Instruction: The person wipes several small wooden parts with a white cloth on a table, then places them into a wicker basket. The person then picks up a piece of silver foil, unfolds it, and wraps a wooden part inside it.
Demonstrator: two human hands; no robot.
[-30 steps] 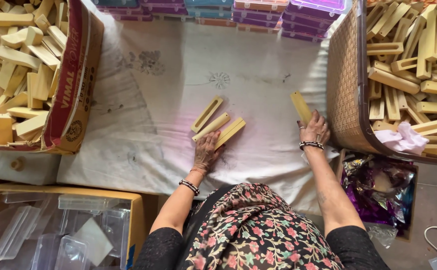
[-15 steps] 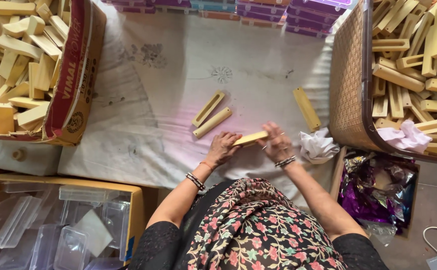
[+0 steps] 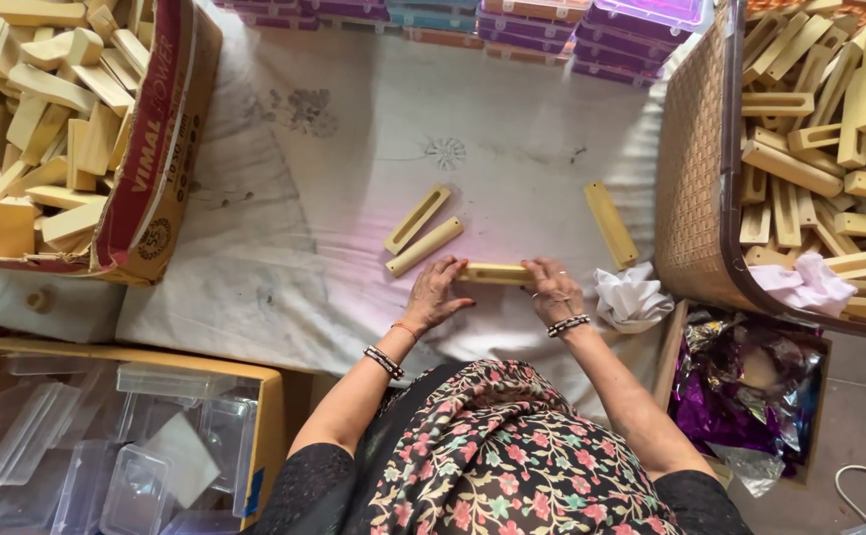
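Observation:
A long pale yellow wooden piece (image 3: 497,273) lies crosswise on the white cloth (image 3: 354,168), gripped at both ends. My left hand (image 3: 437,295) pinches its left end and my right hand (image 3: 552,289) pinches its right end. Just beyond the left hand lie two more yellow pieces side by side, one with a slot (image 3: 417,219) and one plain (image 3: 425,247). Another plain yellow bar (image 3: 611,224) lies alone beyond my right hand. Both wrists wear beaded bracelets.
A cardboard box (image 3: 146,188) of wooden blocks stands at the left. A woven basket (image 3: 696,178) of slotted yellow pieces stands at the right, a crumpled white cloth (image 3: 631,295) beside it. Clear plastic cases (image 3: 106,446) fill a box at lower left. Stacked coloured boxes (image 3: 512,20) line the far edge.
My right hand left the lone bar at the right and came in to the centre. My left hand lifted one piece from the group of three, and both hands now grip it.

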